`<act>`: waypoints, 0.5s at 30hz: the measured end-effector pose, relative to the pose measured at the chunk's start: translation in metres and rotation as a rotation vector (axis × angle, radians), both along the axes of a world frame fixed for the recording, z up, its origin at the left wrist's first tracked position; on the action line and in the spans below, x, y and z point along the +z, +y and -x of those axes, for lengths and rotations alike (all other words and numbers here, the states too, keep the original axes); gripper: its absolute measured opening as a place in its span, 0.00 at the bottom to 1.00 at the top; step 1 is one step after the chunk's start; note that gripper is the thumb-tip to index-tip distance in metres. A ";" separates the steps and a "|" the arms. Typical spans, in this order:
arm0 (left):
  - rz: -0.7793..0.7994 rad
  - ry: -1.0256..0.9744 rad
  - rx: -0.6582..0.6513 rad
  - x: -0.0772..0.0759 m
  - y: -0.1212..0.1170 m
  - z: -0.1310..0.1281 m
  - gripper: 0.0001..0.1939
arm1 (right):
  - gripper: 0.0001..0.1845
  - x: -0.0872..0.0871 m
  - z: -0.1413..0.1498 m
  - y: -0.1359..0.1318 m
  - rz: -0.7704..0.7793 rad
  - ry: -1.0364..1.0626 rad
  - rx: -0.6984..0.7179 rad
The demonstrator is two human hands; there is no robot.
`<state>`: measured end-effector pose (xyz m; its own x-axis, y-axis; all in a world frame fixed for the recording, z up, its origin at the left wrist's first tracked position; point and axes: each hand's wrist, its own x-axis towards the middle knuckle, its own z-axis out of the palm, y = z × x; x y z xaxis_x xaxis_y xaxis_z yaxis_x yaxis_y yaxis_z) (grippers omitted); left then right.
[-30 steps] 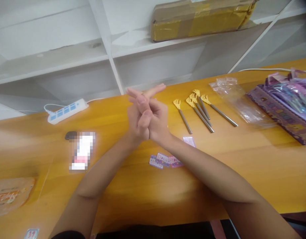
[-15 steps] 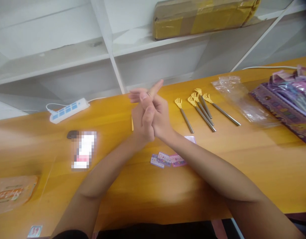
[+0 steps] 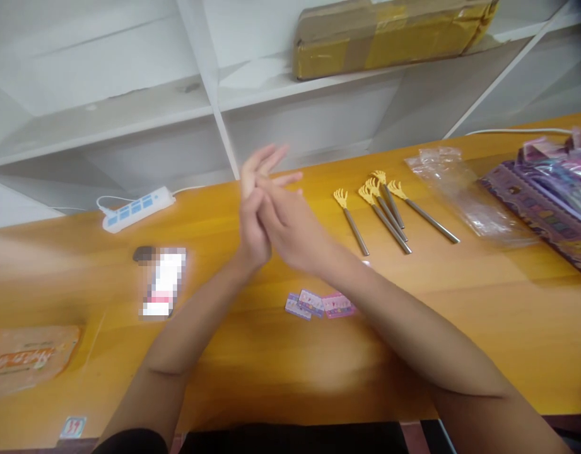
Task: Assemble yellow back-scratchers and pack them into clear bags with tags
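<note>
My left hand (image 3: 253, 221) and my right hand (image 3: 297, 230) are pressed palm to palm above the middle of the table, with no object visible between them. The left fingers stretch upward and apart. My right hand lies across the left palm, its fingers partly hidden. Just right of the hands, several back scratchers (image 3: 387, 217) with yellow claw heads and metal handles lie on the table. Below the hands are small printed cards (image 3: 311, 302) in purple and pink, one partly covered by my right forearm.
On the wooden table (image 3: 271, 366) lie a power strip (image 3: 139, 210), a blurred-out phone (image 3: 164, 284), a dark small object (image 3: 144, 253), an orange-printed packet (image 3: 32, 359), clear plastic bags (image 3: 465, 189) and a purple box (image 3: 540, 217) of wrapped items. A taped carton (image 3: 394, 41) sits on the shelf behind.
My hands have turned against each other: the thumbs and fingers that were interlocked are now looser, and the left fingers point up. The view has shifted slightly; the table items have stayed put.
</note>
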<state>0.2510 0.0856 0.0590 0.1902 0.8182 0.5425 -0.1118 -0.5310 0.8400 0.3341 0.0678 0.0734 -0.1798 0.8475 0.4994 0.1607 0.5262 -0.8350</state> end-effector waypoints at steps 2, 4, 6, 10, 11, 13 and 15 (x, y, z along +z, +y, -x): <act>0.085 -0.077 0.031 -0.015 0.000 0.011 0.23 | 0.17 0.005 -0.018 0.001 -0.001 -0.314 0.028; 0.247 0.110 0.051 -0.026 -0.011 0.032 0.22 | 0.13 0.008 -0.043 0.003 0.012 -0.583 0.066; 0.320 0.430 -0.061 -0.029 -0.032 0.062 0.21 | 0.16 0.010 -0.070 0.003 0.044 -0.700 0.116; 0.135 0.990 0.367 -0.017 -0.073 0.144 0.14 | 0.26 0.023 -0.108 0.000 0.092 -0.767 0.113; 0.130 1.038 0.536 -0.017 -0.078 0.166 0.15 | 0.27 0.027 -0.113 -0.001 0.094 -0.822 0.091; 0.258 1.147 0.646 -0.021 -0.086 0.204 0.20 | 0.28 0.034 -0.119 -0.003 0.100 -0.933 0.059; 0.364 1.245 0.686 -0.034 -0.091 0.234 0.25 | 0.27 0.034 -0.126 -0.001 0.098 -0.966 0.032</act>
